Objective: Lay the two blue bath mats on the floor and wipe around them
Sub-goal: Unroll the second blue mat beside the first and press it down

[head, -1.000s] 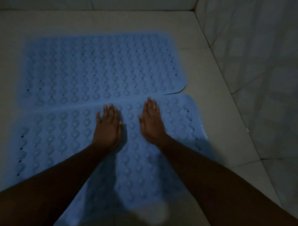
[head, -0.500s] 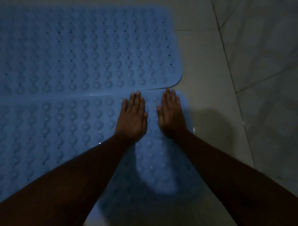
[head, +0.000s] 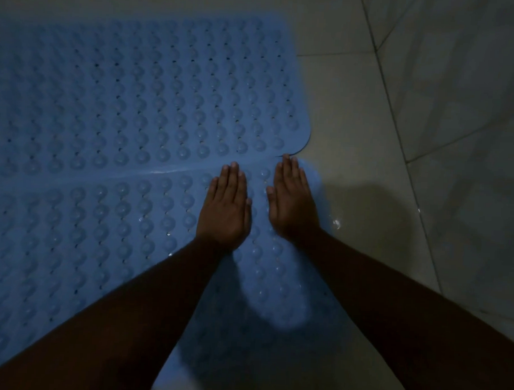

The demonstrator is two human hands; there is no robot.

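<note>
Left hand (head: 224,211) and right hand (head: 290,202) press flat, fingers together, on near mat (head: 100,247); far mat (head: 136,101) lies at 12 o'clock; both look laid; wiping the floor (head: 356,125) seems left.

There is one view only, from a camera worn on the person's head, facing forward and steeply down at the floor (head: 351,104). It sits close: the left hand (head: 225,211) and right hand (head: 292,202) lie near mid-frame, with the arms entering from the near edge. The far mat (head: 137,86) and near mat (head: 86,231) run out of frame at left; a tiled wall (head: 475,86) fills the right.
</note>
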